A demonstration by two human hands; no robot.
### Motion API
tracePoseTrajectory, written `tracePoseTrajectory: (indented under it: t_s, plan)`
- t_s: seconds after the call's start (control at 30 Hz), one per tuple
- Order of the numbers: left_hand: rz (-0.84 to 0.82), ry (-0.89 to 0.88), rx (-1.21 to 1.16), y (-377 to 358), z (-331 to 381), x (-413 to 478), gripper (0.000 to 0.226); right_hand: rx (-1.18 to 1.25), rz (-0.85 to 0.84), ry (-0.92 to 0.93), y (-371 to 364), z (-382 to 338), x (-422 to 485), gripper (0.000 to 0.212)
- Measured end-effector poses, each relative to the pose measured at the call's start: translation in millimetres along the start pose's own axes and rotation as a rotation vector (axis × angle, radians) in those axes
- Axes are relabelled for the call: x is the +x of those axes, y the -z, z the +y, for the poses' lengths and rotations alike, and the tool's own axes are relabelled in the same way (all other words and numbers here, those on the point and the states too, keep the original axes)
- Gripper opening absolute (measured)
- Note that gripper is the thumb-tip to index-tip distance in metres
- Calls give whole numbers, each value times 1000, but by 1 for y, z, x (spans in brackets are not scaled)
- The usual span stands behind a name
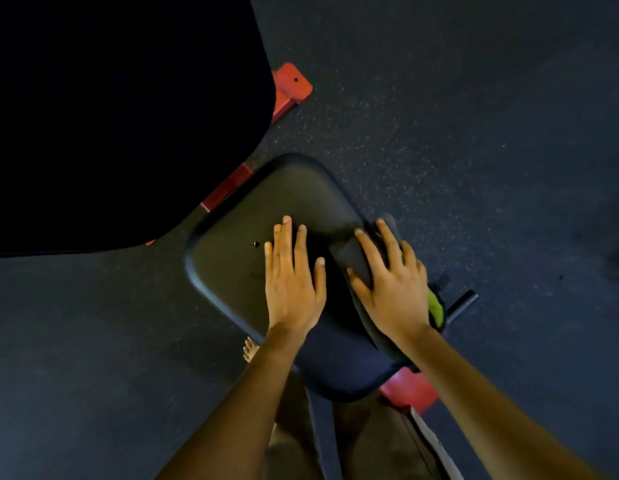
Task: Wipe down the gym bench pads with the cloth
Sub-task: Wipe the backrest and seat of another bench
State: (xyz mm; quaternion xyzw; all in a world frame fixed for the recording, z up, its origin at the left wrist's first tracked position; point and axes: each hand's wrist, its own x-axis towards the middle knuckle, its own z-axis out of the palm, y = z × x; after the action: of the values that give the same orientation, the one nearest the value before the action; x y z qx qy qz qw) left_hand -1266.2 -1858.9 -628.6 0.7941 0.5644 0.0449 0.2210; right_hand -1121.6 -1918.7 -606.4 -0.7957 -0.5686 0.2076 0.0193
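Note:
The black seat pad (238, 230) of the bench lies below me, tilted diagonally. My left hand (292, 278) rests flat on its middle, fingers spread, holding nothing. My right hand (391, 282) presses a dark grey cloth (353, 258) against the pad's right edge; a green part of the cloth (436, 306) shows behind the wrist. The large black back pad (121, 116) fills the upper left and is very dark.
Red frame parts of the bench show at the foot (290, 88), between the pads (228, 187) and under the seat (408, 393). A black bar (462, 303) sticks out on the right. Speckled rubber floor (474, 133) surrounds the bench. My bare foot (250, 348) is beside the seat.

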Motion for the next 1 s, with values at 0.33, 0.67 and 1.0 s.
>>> tracePoseTrajectory:
  t_s: [0.33,0.67,1.0]
  plan:
    - [-16,87,261,-12,3,12,68,366,-135,-50,22,-8,94,72]
    - [-32,104,280,-13,7,13,68,418,-312,-239,22,3,95,67]
    - [-24,98,287,-14,6,12,69,578,-324,-366,29,17,62,63]
